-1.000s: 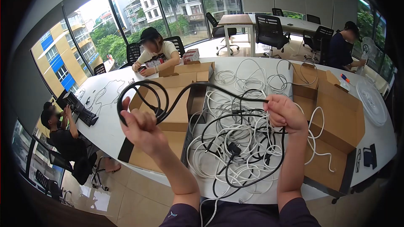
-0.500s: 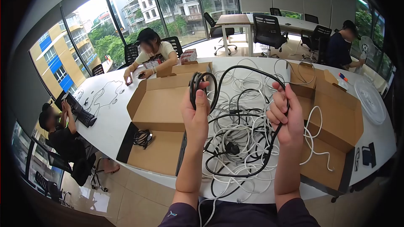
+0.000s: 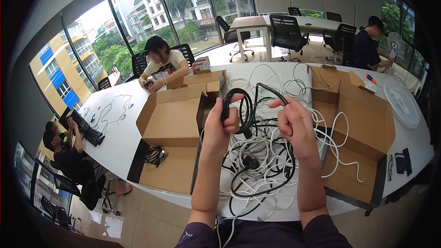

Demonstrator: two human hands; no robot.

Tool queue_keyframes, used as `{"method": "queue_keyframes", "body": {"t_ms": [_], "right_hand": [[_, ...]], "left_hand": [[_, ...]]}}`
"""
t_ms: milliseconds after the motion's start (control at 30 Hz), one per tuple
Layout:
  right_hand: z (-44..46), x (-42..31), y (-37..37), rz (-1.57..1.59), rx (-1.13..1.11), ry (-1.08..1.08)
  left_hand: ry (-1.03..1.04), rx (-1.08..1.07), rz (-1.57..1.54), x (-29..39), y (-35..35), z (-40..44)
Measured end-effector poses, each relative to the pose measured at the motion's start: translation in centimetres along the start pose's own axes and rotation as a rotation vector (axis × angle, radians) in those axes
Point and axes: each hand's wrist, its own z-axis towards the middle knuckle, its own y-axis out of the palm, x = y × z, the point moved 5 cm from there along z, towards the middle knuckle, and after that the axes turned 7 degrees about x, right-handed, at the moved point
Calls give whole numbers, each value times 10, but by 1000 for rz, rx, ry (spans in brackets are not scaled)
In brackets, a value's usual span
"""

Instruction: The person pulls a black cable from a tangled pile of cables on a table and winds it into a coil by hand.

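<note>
My left hand [image 3: 217, 124] is closed around a small coil of black cable [image 3: 248, 110], its loops standing up beside the thumb. From the coil one strand arches across to my right hand [image 3: 296, 126], which pinches it between thumb and forefinger. The strand continues below the right hand into a pile of tangled white cables [image 3: 257, 149] on the table. More black cable and a black plug [image 3: 251, 162] lie within that pile. Both hands are raised above the tangle, a short distance apart.
Left of the pile, an open cardboard box [image 3: 167, 172] contains a bundled black cable [image 3: 155, 155]. Another open box [image 3: 365, 119] stands right, with white cable trailing over it. Glasses [image 3: 390, 167] and a clear plastic lid [image 3: 402, 103] lie farther right. Other people sit around the room.
My right hand has moved left and slightly down, closer to the left hand. The black strand between them now spans a shorter arch. The coil has turned to show its loops more openly.
</note>
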Motion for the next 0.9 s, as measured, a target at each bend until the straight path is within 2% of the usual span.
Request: {"method": "queue_keyframes", "body": {"t_ms": [267,467,667,900], "right_hand": [[-6,-1,5,-192,-278,129],[-6,1,-2,-94,-333,221],[-4,1,-8,-144,-301,225],[3,11,-10,-217,-310,242]], "left_hand": [[130,136,-300,9,-27,9],[335,275,-357,22,-45,7],[585,415,-400,30,-53,-1],[732,518,-392,45,-49,-15]]}}
